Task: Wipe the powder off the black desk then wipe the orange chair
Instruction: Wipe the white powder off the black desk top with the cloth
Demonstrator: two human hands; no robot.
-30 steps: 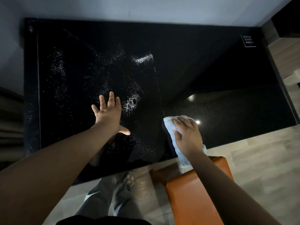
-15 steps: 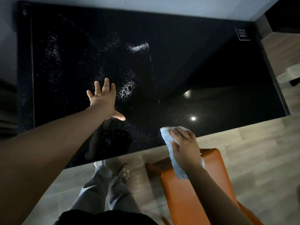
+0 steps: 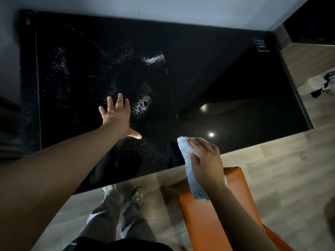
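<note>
Your left hand (image 3: 117, 115) rests on black desk (image 3: 226, 75), fingers straight and spread, thumb out to side, holding nothing. White powder (image 3: 143, 105) scattered over desk's left half: thickest clump just beside your left fingers, a streak farther back. Your right hand (image 3: 206, 163) at desk's near edge, fingers curled over light-blue cloth (image 3: 189, 169), gripping it. Cloth's tail hangs over orange chair (image 3: 217, 218), which stands on floor just off desk edge, right of your shoes (image 3: 136, 195).
</note>
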